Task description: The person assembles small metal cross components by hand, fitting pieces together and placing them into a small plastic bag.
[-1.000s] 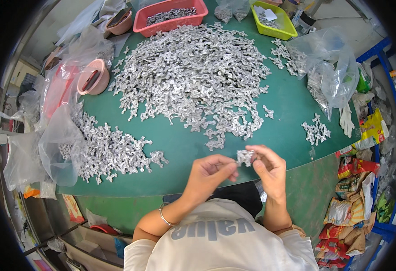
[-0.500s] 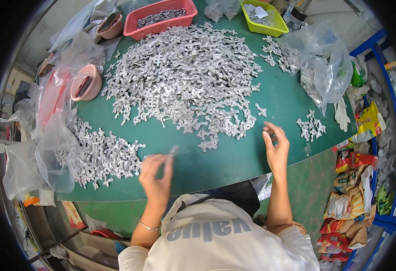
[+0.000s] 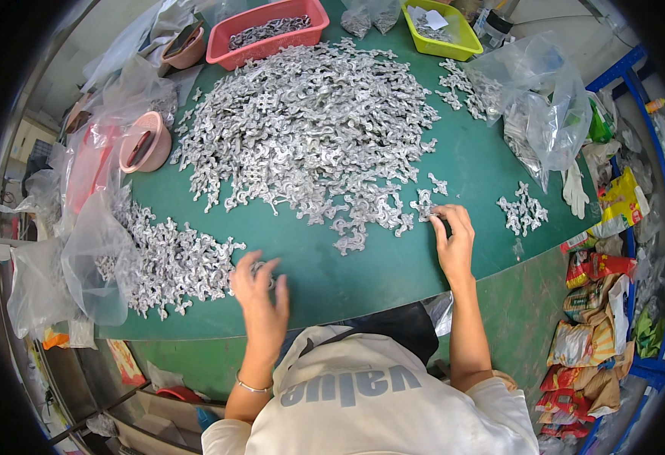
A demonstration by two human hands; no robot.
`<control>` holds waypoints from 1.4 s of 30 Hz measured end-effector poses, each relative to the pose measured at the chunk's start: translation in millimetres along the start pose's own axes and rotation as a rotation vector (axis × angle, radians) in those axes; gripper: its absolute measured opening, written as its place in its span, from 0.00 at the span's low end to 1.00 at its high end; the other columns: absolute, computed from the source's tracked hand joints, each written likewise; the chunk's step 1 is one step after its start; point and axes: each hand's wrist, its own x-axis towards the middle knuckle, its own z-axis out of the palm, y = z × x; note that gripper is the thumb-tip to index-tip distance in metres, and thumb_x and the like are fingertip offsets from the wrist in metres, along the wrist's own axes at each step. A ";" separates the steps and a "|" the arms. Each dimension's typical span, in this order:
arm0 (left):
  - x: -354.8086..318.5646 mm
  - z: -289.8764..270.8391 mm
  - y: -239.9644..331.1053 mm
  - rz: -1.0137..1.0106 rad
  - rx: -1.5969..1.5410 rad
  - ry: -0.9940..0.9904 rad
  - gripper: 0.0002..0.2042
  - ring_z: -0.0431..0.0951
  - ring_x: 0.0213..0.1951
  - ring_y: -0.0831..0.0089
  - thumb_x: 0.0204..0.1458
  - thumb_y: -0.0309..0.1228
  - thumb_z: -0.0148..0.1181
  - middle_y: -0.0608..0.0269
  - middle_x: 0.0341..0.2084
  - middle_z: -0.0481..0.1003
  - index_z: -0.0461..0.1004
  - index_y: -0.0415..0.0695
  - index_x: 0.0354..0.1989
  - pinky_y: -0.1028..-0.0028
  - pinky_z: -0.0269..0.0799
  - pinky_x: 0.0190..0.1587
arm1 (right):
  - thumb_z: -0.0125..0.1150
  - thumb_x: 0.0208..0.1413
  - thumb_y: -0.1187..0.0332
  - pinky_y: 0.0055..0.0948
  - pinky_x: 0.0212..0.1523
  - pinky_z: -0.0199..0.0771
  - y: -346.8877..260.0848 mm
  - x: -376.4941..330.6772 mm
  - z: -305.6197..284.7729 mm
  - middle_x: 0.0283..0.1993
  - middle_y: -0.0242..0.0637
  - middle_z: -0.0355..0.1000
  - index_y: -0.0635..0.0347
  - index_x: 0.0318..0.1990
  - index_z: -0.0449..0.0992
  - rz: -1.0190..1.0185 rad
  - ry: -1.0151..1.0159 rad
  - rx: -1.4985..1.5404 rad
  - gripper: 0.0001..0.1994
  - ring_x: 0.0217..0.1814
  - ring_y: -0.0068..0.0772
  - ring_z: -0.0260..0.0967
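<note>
A big heap of small silvery metal parts (image 3: 309,129) covers the middle of the green table (image 3: 347,273). A smaller heap of the same parts (image 3: 169,262) lies at the left. My left hand (image 3: 260,292) is at the right edge of that smaller heap, fingers spread, over a silvery part on the table. My right hand (image 3: 452,239) reaches to the near edge of the big heap, its fingertips on a loose metal part (image 3: 427,205). Whether it grips the part is not clear.
A red tray (image 3: 268,26) and a yellow-green tray (image 3: 438,19) with parts stand at the back. Clear plastic bags (image 3: 545,114) lie at right and at left (image 3: 82,250). A pink bowl (image 3: 144,142), a small part cluster (image 3: 522,212) and snack packets (image 3: 598,303) are around.
Both hands were together near my chest holding a part. They have moved apart: the left hand went left to the small heap and let go, the right hand reached out to the big heap.
</note>
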 end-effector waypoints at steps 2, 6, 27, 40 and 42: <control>3.7 8.2 20.7 0.047 -0.072 -0.051 0.13 0.62 0.49 0.54 0.42 0.20 0.56 0.51 0.46 0.63 0.70 0.42 0.39 0.62 0.55 0.52 | 0.58 0.43 0.76 0.33 0.40 0.60 -2.9 -1.6 -1.7 0.32 0.38 0.67 0.62 0.31 0.72 -0.062 -0.036 -0.100 0.05 0.36 0.41 0.63; 11.4 16.1 43.4 0.141 -0.256 -0.200 0.15 0.61 0.51 0.53 0.42 0.23 0.58 0.51 0.46 0.63 0.68 0.42 0.42 0.57 0.50 0.56 | 0.57 0.48 0.76 0.25 0.31 0.63 -13.3 -9.1 -6.4 0.26 0.35 0.69 0.65 0.30 0.72 0.254 0.185 0.160 0.02 0.27 0.27 0.65; 21.2 16.3 98.6 0.218 -0.961 -0.194 0.13 0.74 0.34 0.71 0.39 0.11 0.58 0.52 0.33 0.72 0.73 0.32 0.36 0.76 0.75 0.37 | 0.53 0.54 0.72 0.24 0.36 0.68 -100.4 -28.1 -30.8 0.35 0.38 0.70 0.70 0.46 0.66 0.506 -0.196 1.339 0.14 0.34 0.25 0.68; 16.9 4.6 101.3 0.163 -1.162 -0.293 0.13 0.74 0.34 0.68 0.38 0.10 0.58 0.49 0.32 0.72 0.72 0.30 0.35 0.73 0.76 0.37 | 0.51 0.55 0.70 0.23 0.36 0.66 -112.7 -26.3 -44.7 0.33 0.38 0.70 0.70 0.47 0.65 0.497 -0.274 1.361 0.15 0.32 0.24 0.66; 16.4 4.0 100.5 0.189 -1.157 -0.294 0.13 0.74 0.34 0.68 0.37 0.10 0.58 0.49 0.32 0.72 0.72 0.30 0.35 0.74 0.75 0.37 | 0.51 0.55 0.70 0.23 0.36 0.66 -112.5 -26.5 -45.5 0.33 0.38 0.70 0.70 0.47 0.65 0.484 -0.280 1.363 0.15 0.32 0.24 0.66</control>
